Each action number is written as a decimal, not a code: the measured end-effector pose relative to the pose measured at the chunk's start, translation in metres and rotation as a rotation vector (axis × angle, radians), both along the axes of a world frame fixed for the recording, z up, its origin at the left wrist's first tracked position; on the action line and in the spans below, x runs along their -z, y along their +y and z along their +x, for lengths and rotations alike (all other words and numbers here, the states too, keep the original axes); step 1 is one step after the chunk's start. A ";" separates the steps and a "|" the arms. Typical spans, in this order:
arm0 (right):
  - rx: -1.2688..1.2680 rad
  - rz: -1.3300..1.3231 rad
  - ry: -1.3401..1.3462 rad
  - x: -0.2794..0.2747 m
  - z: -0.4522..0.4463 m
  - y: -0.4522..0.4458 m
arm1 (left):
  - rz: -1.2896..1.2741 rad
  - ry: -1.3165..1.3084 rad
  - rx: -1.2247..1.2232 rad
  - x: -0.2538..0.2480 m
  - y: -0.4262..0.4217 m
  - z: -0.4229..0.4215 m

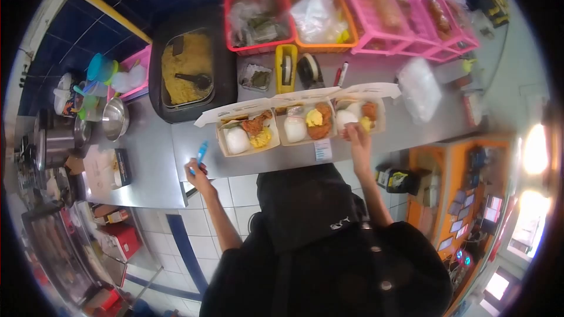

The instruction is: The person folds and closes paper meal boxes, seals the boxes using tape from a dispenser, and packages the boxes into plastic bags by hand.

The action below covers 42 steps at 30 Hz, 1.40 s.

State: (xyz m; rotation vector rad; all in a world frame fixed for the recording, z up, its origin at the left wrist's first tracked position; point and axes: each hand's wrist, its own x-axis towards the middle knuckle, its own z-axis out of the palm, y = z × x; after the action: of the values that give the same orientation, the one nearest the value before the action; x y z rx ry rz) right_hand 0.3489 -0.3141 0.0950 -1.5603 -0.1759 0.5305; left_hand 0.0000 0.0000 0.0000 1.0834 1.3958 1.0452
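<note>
My left hand [197, 170] is closed around a blue marker [202, 151] at the counter's front edge. Three open paper boxes stand in a row: a left box [262, 147], a middle box [279, 121] and a right box [382, 120]. Each contains white rice, fried food and something yellow. My right hand [356, 135] is at the front of the right box, fingers bent together near the rice; whether they grip anything is hidden. A small printed label [322, 149] lies at the front of the middle box.
Behind the boxes are a yellow tape dispenser [286, 85], a red basket [258, 48], an orange basket [326, 46] and pink baskets [376, 41]. A black container [226, 64] with yellow food stands back left. A metal bowl [116, 118] and plastic bags [420, 90] flank them.
</note>
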 end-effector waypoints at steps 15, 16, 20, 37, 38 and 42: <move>-0.528 -0.749 -0.980 -0.056 0.136 -0.024 | 0.346 0.142 0.811 -0.127 -0.142 0.178; -0.468 -0.601 -1.092 -0.026 0.129 -0.044 | 0.319 0.102 0.867 -0.130 -0.167 0.192; -0.306 -0.485 -1.228 0.020 0.085 -0.096 | 0.027 -0.227 0.855 -0.115 -0.235 0.238; -0.202 -0.648 -1.070 0.044 0.107 -0.188 | 0.874 0.632 1.144 -0.050 -0.338 0.367; -0.075 -0.715 -1.044 0.053 0.117 -0.188 | 0.883 0.622 1.149 -0.047 -0.338 0.367; 0.134 -0.800 -0.840 0.060 0.136 -0.189 | 0.764 0.364 0.852 -0.059 -0.345 0.362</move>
State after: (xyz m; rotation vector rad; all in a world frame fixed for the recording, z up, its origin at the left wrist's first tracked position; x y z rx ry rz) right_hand 0.4852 -0.5031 0.0346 -2.4937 -0.5354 -0.2450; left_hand 0.3621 -0.3451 0.0589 2.2549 0.6013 0.7379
